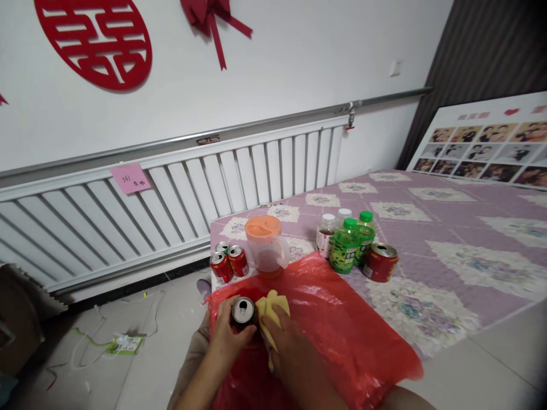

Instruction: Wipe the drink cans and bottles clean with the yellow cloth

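Note:
My left hand (227, 330) is wrapped round an opened drink can (244, 312), its top and tab facing up. In my right hand (285, 337) is a folded yellow cloth (273, 310), held against or close beside the can's right side. Both hands are over a red plastic bag (329, 313) spread across the table's near edge. Just beyond the can stands a clear pitcher (267, 250) with an orange lid. Several small opened cans (228, 263), red and green, stand together to its left.
Green-capped bottles (343, 247), white-capped bottles (325, 234) and a wider red can (380, 263) stand right of the pitcher. A patterned cloth covers the table (401, 210). A white radiator (192, 199) runs along the wall behind. Cords and a green-white packet (125, 344) lie on the floor.

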A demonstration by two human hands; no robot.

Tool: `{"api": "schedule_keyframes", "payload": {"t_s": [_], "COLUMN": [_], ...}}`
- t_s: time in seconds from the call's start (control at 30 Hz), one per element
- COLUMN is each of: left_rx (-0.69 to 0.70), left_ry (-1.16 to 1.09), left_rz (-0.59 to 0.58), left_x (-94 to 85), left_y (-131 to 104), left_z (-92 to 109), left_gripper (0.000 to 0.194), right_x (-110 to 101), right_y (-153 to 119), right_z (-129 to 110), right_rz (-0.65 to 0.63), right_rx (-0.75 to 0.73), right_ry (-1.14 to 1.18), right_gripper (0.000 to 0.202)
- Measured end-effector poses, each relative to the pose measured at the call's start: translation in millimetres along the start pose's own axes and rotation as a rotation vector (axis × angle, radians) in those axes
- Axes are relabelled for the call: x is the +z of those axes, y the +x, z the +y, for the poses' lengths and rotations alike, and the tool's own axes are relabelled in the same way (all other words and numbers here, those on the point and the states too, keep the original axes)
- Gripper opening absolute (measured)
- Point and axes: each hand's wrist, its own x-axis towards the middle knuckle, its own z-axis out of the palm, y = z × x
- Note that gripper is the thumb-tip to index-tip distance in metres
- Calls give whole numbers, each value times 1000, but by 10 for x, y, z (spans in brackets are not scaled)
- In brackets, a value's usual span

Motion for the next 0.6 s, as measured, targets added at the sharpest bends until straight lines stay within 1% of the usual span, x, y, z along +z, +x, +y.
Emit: {"api": "schedule_keyframes", "payload": {"t_s": [0.1,0.2,0.27,0.37,0.43,0.5,0.6], "left_rx": [15,12,-5,-11,-3,5,2], "left_ry": [-4,-91,-151,-192,-207,-215,-171], "left_rz": [-34,-67,-83,-102,-123,-149,-156], "left_x": [-3,-4,-8,-25,-37,-43,-41], "left_y": [13,11,4,-3,-5,-7,-10], "left_z": [-32,-108,-154,-188,-183,-159,-99], "left_gripper": [62,71,76,73,71,68,67], "right_x": [-37,-83,-100,-86,-55,-24,2], "right_y": [1,1,4,11,12,8,1], "right_z": [-6,-27,-42,-50,-38,-18,10], "right_rz": [11,18,-8,-74,-86,-68,-47], "right_rx": [-13,-6,4,21,17,4,-13], "right_ry": [2,6,8,-1,-3,1,18], "right_gripper": [63,63,63,67,74,78,77]}}
